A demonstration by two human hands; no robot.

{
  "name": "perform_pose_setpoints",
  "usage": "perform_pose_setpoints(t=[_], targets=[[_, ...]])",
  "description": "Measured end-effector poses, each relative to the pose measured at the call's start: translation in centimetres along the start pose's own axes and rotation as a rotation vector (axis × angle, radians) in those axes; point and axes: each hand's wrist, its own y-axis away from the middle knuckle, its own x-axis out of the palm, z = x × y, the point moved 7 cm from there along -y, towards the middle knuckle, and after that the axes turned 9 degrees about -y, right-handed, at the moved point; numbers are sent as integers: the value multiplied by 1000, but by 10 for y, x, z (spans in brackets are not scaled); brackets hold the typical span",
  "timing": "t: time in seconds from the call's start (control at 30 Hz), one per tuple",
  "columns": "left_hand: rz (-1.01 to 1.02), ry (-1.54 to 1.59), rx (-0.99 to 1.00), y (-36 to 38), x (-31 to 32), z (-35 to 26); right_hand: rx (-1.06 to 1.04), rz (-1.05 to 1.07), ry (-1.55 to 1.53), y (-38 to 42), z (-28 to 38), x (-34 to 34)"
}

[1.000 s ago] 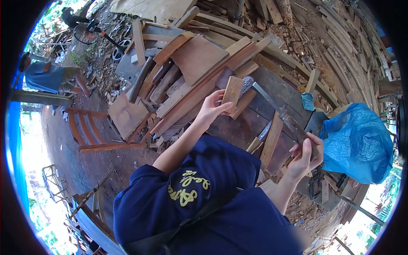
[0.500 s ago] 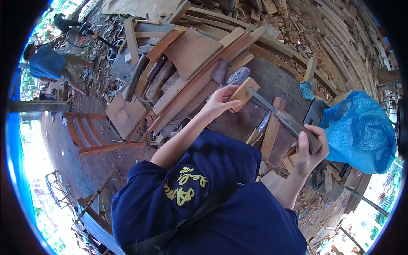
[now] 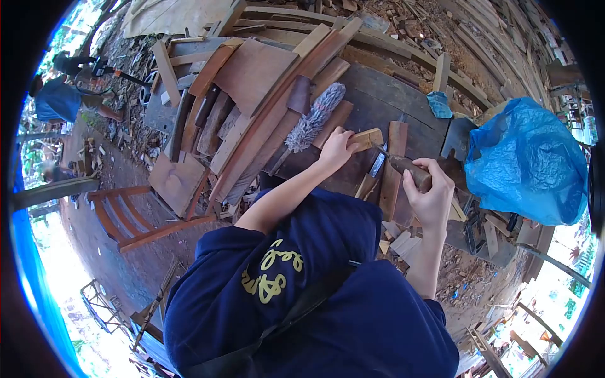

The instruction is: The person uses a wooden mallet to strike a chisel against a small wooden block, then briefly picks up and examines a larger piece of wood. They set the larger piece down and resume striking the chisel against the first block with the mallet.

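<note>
A small light wooden block (image 3: pixel 367 139) is gripped by my left hand (image 3: pixel 338 151), fingers wrapped round its left end. My right hand (image 3: pixel 429 185) closes on the thick wooden handle of a chisel-like tool (image 3: pixel 408 170). The tool's thin metal end points at the block's right end; whether they touch is too small to tell. Below the block, a shiny metal strip (image 3: pixel 378 165) lies beside a reddish board (image 3: pixel 392 173). A fluffy grey duster (image 3: pixel 316 118) rests up and left of my left hand.
A blue plastic bag (image 3: pixel 529 164) stands at the right of the dark work surface (image 3: pixel 384 94). Long boards (image 3: pixel 283 97) are stacked to the left, near a slatted wooden frame (image 3: pixel 135 217). A person in blue (image 3: pixel 58 101) is far left.
The block has turned from tilted upward to nearly level, lower in the view. The tool in my right hand has moved left and now shows foreshortened. The whole view has shifted.
</note>
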Motion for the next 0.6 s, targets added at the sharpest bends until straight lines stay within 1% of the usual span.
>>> perform_pose_setpoints(t=[0.03, 0.07, 0.13, 0.23, 0.33, 0.43, 0.5, 0.53, 0.6], targets=[[-99, -96, 30, 5, -9, -9, 4, 0, 0, -1, -2, 1], [-96, -95, 29, 8, -12, -13, -23, -11, 5, -2, -2, 2], [-124, -234, 102, 13, -18, -24, -45, -20, 9, -5, -2, 4], [-65, -242, 88, 12, -13, -16, -67, -7, 27, -13, -3, 11], [-72, -246, 99, 11, -12, -14, -67, 12, 32, -22, -6, 17], [-65, -246, 88, 10, -12, -13, -55, -12, -21, -33, -13, 22], [-68, -244, 88, 9, -13, -14, -77, -26, -183, -38, -24, 31], [-69, -243, 91, 10, -13, -14, -77, -24, -182, -39, -26, 33], [-74, -250, 94, 10, -14, -14, 165, 41, -276, -40, -44, 43]])
